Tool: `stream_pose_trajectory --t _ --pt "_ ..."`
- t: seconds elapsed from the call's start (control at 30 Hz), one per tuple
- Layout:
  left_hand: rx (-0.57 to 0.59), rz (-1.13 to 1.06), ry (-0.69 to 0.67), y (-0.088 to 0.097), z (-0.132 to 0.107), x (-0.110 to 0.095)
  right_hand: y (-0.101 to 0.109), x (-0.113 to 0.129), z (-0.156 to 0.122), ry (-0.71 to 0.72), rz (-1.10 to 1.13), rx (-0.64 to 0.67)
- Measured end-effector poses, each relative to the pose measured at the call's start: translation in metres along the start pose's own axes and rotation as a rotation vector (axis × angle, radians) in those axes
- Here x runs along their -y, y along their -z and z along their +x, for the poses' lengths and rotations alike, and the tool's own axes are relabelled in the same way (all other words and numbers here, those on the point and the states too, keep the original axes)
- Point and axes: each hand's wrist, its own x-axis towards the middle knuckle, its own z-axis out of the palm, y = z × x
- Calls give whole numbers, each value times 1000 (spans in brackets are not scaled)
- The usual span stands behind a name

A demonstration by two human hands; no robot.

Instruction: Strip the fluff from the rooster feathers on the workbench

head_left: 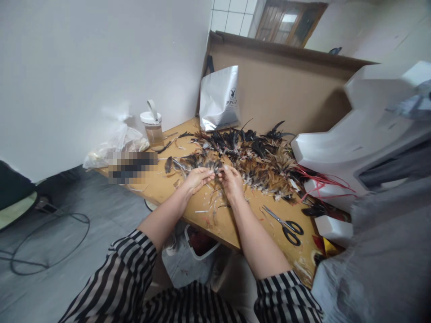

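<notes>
My left hand (199,178) and my right hand (231,181) meet over the wooden table, fingertips pinched close together. Between them is a small dark feather (217,172), partly covered by the fingers. Just beyond my hands spreads a heap of brown feathers (257,172), with longer black feathers (251,142) toward the back. A pair of black-handled scissors (285,225) lies with its blades apart to the right of my right forearm. Loose quills and feather scraps are scattered beneath my hands.
On the wooden table (168,186) a lidded jar (154,130) stands at the back left by a plastic bag (117,146). A silver pouch (220,101) leans against cardboard (279,85). Red strings (325,181) hang near white foam (319,150). Below is a bin (200,255).
</notes>
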Motion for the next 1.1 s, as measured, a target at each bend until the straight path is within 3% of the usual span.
stream_pose_trajectory --t 0.23,0.37,0.5,0.67,0.83,0.97,1.1 --pt "-52 -23 -58 -1 0 -2 1 -2 1 -111 103 -31" --pt "-26 11 -25 0 -1 -2 1 -4 2 23 -37 -72" --pt "48 54 18 -1 -3 -2 2 -2 0 183 -227 -32" --pt "93 47 55 -3 -5 -2 2 1 -3 242 -358 38" --pt "57 -9 31 -2 -3 -2 0 1 -2 154 -180 8" --pt "-32 -12 -49 -2 -1 -2 0 0 -1 -32 -13 -99" --pt "-72 62 -100 -3 -1 -2 -1 -1 -3 -205 20 -64"
